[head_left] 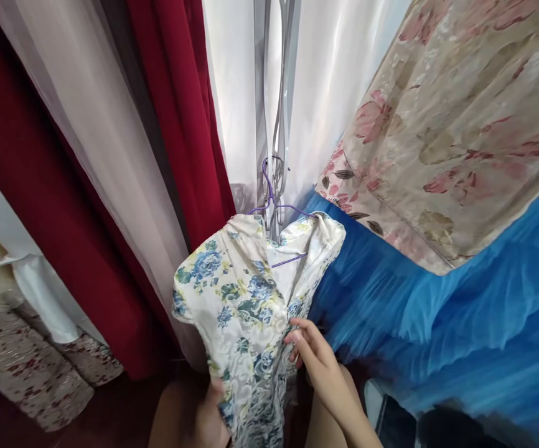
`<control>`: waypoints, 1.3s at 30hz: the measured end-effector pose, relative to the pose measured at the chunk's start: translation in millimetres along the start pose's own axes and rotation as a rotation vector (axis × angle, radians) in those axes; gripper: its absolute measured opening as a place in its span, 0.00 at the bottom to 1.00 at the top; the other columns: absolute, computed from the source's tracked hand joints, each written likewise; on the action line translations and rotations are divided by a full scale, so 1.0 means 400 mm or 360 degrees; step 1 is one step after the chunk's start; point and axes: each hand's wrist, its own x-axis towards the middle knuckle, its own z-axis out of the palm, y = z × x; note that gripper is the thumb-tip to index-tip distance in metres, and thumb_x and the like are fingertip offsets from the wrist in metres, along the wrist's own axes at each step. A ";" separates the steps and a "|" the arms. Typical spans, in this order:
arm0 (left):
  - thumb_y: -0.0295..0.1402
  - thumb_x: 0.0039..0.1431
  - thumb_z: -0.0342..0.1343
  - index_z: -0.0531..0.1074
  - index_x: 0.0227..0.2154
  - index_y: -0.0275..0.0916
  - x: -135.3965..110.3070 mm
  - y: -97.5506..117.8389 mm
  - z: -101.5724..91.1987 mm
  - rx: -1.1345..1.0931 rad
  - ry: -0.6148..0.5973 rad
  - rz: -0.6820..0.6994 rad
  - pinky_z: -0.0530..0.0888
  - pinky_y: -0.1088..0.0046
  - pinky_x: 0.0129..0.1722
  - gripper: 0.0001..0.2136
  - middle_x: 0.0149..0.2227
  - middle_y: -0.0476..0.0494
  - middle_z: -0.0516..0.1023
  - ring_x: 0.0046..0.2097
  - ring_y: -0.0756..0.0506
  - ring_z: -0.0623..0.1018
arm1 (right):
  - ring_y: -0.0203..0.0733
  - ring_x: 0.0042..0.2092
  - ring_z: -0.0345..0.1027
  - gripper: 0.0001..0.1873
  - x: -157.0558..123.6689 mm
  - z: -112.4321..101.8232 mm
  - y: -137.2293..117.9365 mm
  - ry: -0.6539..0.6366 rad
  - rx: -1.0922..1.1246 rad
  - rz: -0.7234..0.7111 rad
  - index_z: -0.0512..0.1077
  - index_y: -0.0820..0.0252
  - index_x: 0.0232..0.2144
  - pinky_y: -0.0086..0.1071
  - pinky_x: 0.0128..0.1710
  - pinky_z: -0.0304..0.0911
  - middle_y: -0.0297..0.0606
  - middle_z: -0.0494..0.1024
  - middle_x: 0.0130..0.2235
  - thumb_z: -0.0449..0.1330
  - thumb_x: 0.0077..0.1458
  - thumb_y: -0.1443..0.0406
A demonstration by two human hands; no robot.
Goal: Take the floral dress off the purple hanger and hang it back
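Note:
A white dress (244, 292) with blue, green and yellow flowers hangs in front of me on a purple wire hanger (270, 198). It has short cap sleeves, an open V-shaped neckline and gathered fabric lower down; its bottom runs out of the frame. My right hand (318, 361) pinches the dress's front edge just below the neckline, with thumb and fingers close together. Low on the opposite side, my left hand (211, 417) grips the side edge of the dress, thumb in front. That hand is slightly blurred, and its other fingers are hidden behind the cloth.
Grey straps (281, 93) hang down to the hanger's hook. Red curtains (171, 112) and pale drapes (96, 124) fill the left. At right hang a beige floral cloth (437, 137) and blue tulle (484, 317). A dark object (395, 426) lies low right.

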 end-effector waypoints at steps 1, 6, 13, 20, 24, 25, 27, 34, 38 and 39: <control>0.45 0.40 0.76 0.78 0.48 0.48 -0.002 -0.011 -0.011 0.0042 0.0061 0.0059 0.76 0.53 0.55 0.29 0.52 0.39 0.81 0.58 0.31 0.77 | 0.41 0.32 0.69 0.24 0.022 0.008 -0.002 0.0001 -0.0025 -0.0029 0.71 0.56 0.52 0.33 0.33 0.65 0.39 0.78 0.38 0.59 0.64 0.46; 0.41 0.36 0.77 0.77 0.47 0.39 0.006 -0.032 -0.041 0.0281 0.0163 0.0305 0.76 0.58 0.55 0.32 0.49 0.35 0.82 0.56 0.29 0.79 | 0.37 0.27 0.63 0.23 0.110 0.043 -0.014 -0.0077 -0.0107 -0.0100 0.70 0.59 0.33 0.31 0.27 0.59 0.33 0.72 0.27 0.59 0.63 0.45; 0.40 0.42 0.75 0.77 0.45 0.34 0.018 -0.009 -0.083 0.0354 0.0041 0.0470 0.77 0.57 0.53 0.27 0.46 0.35 0.82 0.52 0.30 0.80 | 0.35 0.24 0.59 0.16 0.155 0.075 -0.015 -0.0193 -0.0236 -0.0110 0.66 0.58 0.30 0.30 0.27 0.54 0.28 0.68 0.22 0.58 0.63 0.53; 0.35 0.52 0.70 0.71 0.55 0.40 0.059 0.026 -0.076 0.0623 0.0918 0.1731 0.71 0.58 0.59 0.27 0.55 0.37 0.74 0.58 0.37 0.74 | 0.33 0.21 0.57 0.19 0.093 0.063 -0.009 -0.0203 -0.0071 -0.0066 0.66 0.58 0.24 0.29 0.25 0.50 0.30 0.69 0.19 0.61 0.61 0.54; 0.30 0.61 0.63 0.75 0.47 0.42 0.067 -0.005 0.033 0.1132 0.0299 0.1866 0.73 0.63 0.55 0.11 0.48 0.41 0.77 0.52 0.41 0.77 | 0.33 0.20 0.59 0.19 0.047 0.070 -0.029 -0.0203 0.0057 -0.0016 0.68 0.59 0.24 0.28 0.23 0.52 0.31 0.70 0.17 0.66 0.57 0.53; 0.30 0.63 0.61 0.75 0.45 0.41 0.072 -0.014 0.061 0.1180 0.0140 0.1785 0.75 0.64 0.52 0.08 0.45 0.41 0.78 0.49 0.41 0.78 | 0.33 0.20 0.60 0.19 0.040 0.073 -0.035 -0.0222 0.0089 -0.0007 0.69 0.59 0.24 0.28 0.23 0.53 0.31 0.71 0.17 0.67 0.56 0.53; 0.31 0.65 0.57 0.75 0.43 0.40 0.083 -0.028 0.103 0.1156 0.0034 0.1650 0.76 0.67 0.46 0.05 0.41 0.43 0.79 0.44 0.43 0.79 | 0.31 0.18 0.58 0.20 0.030 0.079 -0.047 -0.0260 0.0115 0.0031 0.68 0.59 0.24 0.27 0.21 0.52 0.30 0.71 0.17 0.67 0.55 0.52; 0.28 0.67 0.54 0.69 0.29 0.39 0.089 0.001 0.105 0.1347 -0.0144 0.1657 0.70 0.73 0.35 0.09 0.31 0.47 0.71 0.33 0.48 0.74 | 0.28 0.14 0.54 0.15 0.086 0.070 -0.140 -0.0179 0.0234 0.0045 0.71 0.61 0.26 0.24 0.15 0.47 0.29 0.71 0.16 0.65 0.55 0.56; 0.26 0.66 0.52 0.68 0.30 0.40 0.063 0.052 0.089 0.1736 -0.0282 0.1571 0.69 0.74 0.34 0.08 0.33 0.46 0.71 0.33 0.47 0.74 | 0.27 0.14 0.52 0.14 0.179 0.098 -0.271 -0.0138 0.0325 -0.0211 0.73 0.62 0.24 0.25 0.14 0.47 0.29 0.71 0.16 0.66 0.52 0.57; 0.25 0.65 0.52 0.68 0.30 0.40 0.056 0.064 0.089 0.1863 -0.0288 0.1554 0.68 0.73 0.33 0.08 0.33 0.46 0.72 0.33 0.47 0.74 | 0.27 0.14 0.52 0.13 0.202 0.110 -0.303 -0.0130 0.0334 -0.0285 0.74 0.62 0.24 0.25 0.14 0.47 0.29 0.71 0.16 0.66 0.52 0.58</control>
